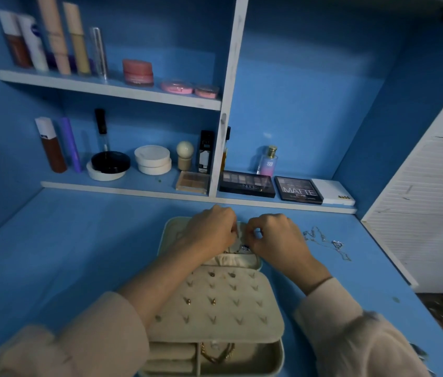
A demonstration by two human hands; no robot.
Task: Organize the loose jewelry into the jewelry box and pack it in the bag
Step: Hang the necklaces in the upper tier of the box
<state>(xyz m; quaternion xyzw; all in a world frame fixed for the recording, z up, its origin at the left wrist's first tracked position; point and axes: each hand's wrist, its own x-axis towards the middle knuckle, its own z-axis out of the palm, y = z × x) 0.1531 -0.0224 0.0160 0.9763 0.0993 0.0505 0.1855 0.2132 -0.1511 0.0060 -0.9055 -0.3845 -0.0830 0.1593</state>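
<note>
A cream jewelry box [269,346] lies open on the blue desk. Its raised lid half [167,232] sits at the far end, and an earring panel [215,300] with several studs covers the near half. A gold chain [216,353] lies in the near compartment. My left hand [209,232] and my right hand [274,235] meet over the lid half, fingers curled, pinching a small silver piece [245,248] at the lid's hooks. Loose silver necklaces [323,240] lie on the desk to the right of my right hand.
Shelves behind the desk [52,240] hold cosmetics: bottles [52,145], round compacts [152,159], a perfume bottle [268,160] and eyeshadow palettes [246,183]. A white slatted door [432,200] stands at the right edge.
</note>
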